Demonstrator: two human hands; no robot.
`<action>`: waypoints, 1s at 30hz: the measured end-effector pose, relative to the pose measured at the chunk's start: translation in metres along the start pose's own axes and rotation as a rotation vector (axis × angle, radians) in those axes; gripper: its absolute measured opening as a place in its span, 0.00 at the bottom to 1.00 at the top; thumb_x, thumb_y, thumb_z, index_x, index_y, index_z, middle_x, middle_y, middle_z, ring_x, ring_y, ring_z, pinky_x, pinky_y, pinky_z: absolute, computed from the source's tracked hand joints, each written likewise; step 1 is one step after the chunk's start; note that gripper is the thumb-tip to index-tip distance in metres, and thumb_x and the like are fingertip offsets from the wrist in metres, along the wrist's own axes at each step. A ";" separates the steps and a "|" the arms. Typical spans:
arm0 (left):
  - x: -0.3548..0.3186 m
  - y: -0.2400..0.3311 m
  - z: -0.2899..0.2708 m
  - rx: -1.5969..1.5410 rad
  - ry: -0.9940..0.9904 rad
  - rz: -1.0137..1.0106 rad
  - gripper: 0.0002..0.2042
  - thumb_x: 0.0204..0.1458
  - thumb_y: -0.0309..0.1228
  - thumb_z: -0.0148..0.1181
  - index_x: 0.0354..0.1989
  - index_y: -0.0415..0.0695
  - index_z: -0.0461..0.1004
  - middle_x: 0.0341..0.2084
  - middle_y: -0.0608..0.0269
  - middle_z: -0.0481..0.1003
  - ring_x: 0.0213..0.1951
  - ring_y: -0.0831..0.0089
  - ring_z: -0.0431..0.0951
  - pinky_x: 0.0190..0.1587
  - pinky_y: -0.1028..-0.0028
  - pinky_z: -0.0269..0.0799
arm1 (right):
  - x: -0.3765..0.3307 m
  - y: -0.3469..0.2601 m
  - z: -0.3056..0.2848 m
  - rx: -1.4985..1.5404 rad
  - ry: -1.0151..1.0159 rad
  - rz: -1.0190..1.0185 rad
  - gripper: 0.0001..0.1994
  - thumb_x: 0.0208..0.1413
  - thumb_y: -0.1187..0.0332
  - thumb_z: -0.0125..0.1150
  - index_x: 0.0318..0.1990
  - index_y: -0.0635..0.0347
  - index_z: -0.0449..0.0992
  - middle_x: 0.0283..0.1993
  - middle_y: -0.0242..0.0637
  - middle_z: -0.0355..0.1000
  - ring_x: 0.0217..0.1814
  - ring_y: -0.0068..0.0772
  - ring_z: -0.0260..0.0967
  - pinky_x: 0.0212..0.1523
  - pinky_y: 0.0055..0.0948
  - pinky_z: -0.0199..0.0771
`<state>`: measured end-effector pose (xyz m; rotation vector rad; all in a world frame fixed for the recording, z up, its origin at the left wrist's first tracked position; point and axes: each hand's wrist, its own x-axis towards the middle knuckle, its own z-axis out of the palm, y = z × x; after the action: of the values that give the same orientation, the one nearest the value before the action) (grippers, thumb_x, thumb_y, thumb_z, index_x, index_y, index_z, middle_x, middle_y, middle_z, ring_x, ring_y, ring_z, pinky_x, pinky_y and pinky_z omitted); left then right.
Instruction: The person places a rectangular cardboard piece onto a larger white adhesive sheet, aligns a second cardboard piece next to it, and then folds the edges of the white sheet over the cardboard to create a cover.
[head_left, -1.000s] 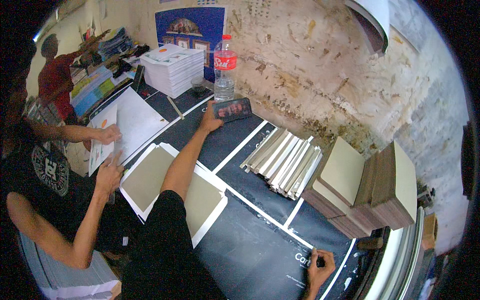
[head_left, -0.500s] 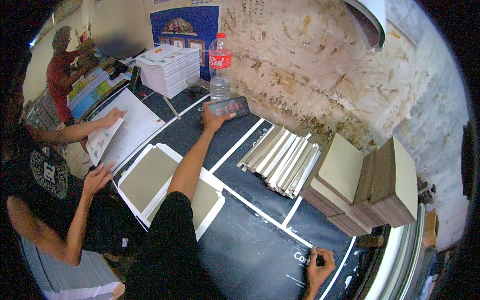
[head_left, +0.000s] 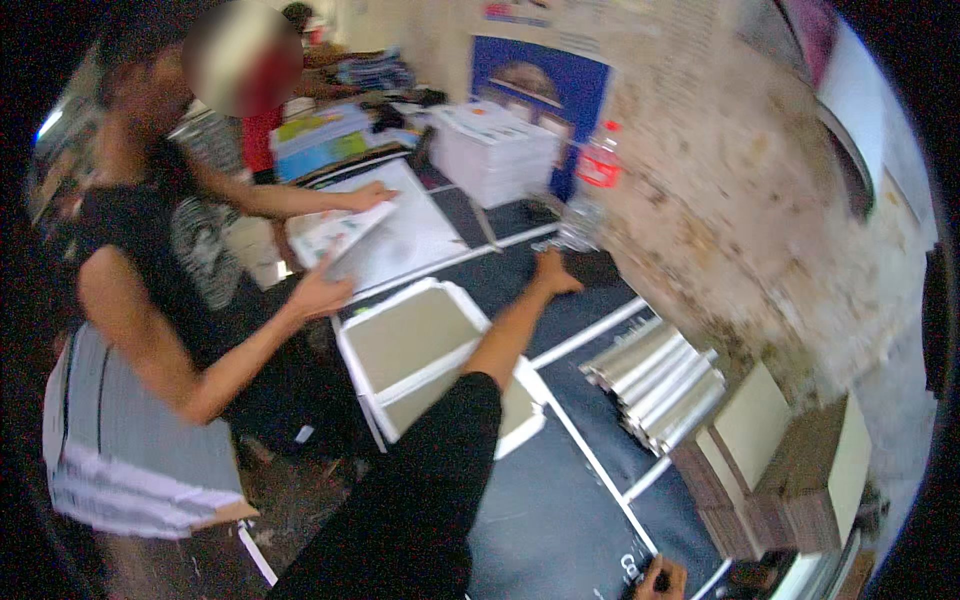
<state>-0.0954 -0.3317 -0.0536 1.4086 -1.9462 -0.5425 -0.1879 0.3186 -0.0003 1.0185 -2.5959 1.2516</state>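
Observation:
My left arm reaches across the black table to the far side, where my left hand (head_left: 553, 273) grips the near left end of a dark phone (head_left: 598, 268). Its screen looks black now, and motion blurs its outline. Just behind it stands a clear plastic bottle (head_left: 582, 222) with a red label and cap. My right hand (head_left: 662, 578) is at the lower edge, fingers curled round a small dark thing I cannot make out. Beneath my left forearm lie grey boards (head_left: 415, 335) on white sheets with folded edges.
At left a co-worker's hands (head_left: 325, 290) hold a printed sheet (head_left: 350, 235). A tall paper stack (head_left: 495, 160) stands at the back. Right of my left arm lie a bundle of board strips (head_left: 655, 385) and stacked boards (head_left: 765, 460) by the wall. More sheets (head_left: 140, 440) are piled lower left.
My view has turned left, so the table has shifted right and down in it. The phone's lit picture no longer shows. Both my hands stay at about the same places on the table.

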 end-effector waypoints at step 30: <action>-0.445 0.172 -0.077 -1.113 -0.771 0.310 0.43 0.35 0.24 0.82 0.54 0.42 0.52 0.52 0.48 0.68 0.51 0.61 0.77 0.55 0.65 0.75 | 0.019 0.002 -0.019 1.181 0.055 0.414 0.33 0.70 0.47 0.51 0.73 0.59 0.58 0.66 0.61 0.65 0.58 0.53 0.75 0.50 0.45 0.85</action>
<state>-0.0670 0.1483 -0.0070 0.1688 -1.7580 -1.8230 -0.2071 0.3230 0.0174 0.4310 -1.9090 2.9722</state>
